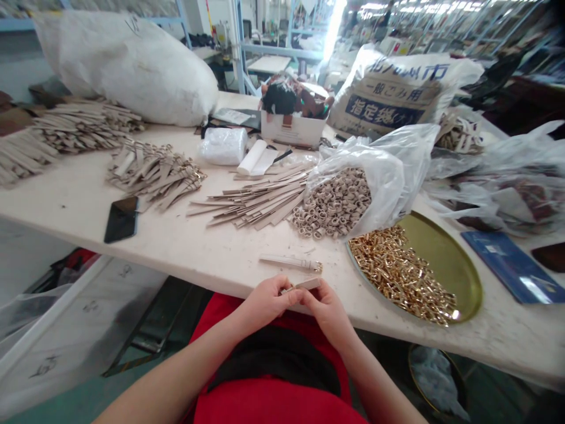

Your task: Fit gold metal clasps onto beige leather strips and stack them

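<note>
Both my hands meet at the table's near edge, pinching one short beige strap piece [304, 285] between them. My left hand [265, 303] grips its left end with closed fingers. My right hand [327, 307] is closed on its right end. Just beyond them a finished beige strap with a gold buckle [291, 262] lies flat on the table. A gold-coloured round tray [445, 259] holding a heap of gold buckles [399, 274] sits to the right. An open plastic bag of small beige loops [335, 203] spills out behind it.
Loose beige straps [256, 203] lie in a pile mid-table, more piles [154, 171] at the left. A black phone [121, 219] rests near the left edge. White sacks [128, 65], a small box [291, 126], plastic bags [507, 182] and a blue booklet [507, 265] crowd the back and right.
</note>
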A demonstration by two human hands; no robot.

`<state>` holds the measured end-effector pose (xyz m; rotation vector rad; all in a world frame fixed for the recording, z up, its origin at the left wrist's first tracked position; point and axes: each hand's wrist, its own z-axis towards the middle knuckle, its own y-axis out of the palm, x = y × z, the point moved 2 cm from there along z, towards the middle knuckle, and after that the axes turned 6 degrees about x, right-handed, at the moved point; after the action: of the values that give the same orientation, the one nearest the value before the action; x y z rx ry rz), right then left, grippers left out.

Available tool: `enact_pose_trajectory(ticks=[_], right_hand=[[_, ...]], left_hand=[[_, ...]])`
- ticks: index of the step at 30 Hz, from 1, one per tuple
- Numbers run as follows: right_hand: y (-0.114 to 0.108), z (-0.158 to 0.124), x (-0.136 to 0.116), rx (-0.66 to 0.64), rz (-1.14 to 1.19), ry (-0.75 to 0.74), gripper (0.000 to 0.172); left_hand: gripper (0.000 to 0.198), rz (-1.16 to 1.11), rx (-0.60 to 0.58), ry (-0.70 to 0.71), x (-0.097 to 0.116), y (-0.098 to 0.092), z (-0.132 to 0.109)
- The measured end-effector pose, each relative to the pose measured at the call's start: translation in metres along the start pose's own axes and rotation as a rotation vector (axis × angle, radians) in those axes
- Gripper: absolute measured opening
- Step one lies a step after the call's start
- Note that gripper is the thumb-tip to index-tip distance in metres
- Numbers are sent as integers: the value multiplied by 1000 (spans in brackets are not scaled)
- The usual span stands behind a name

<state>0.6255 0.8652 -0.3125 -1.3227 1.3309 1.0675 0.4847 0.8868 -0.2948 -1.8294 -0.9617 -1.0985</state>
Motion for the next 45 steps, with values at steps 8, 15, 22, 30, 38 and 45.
enact_pose_trajectory(ticks=[8,15,22,30,38,45], right_hand=[[-42,73,-24,-18,-558,-302,21],[-47,134,-15,200,-1320,-435,9],[-46,88,-21,133,-261,-96,22],[-18,41,-21,-39,355,188,33],[-11,35,-21,-14,193,122,27],[-13,28,-13,56,195,101,25]], left_hand=[[38,-225,-3,44,0,-2,28],[29,-167,97,16,-1,-6,30],[26,-168,170,17,3,-8,26],[24,-165,204,110,17,-4,11],[23,132,304,179,15,-9,0],[22,247,319,182,10,-3,0]])
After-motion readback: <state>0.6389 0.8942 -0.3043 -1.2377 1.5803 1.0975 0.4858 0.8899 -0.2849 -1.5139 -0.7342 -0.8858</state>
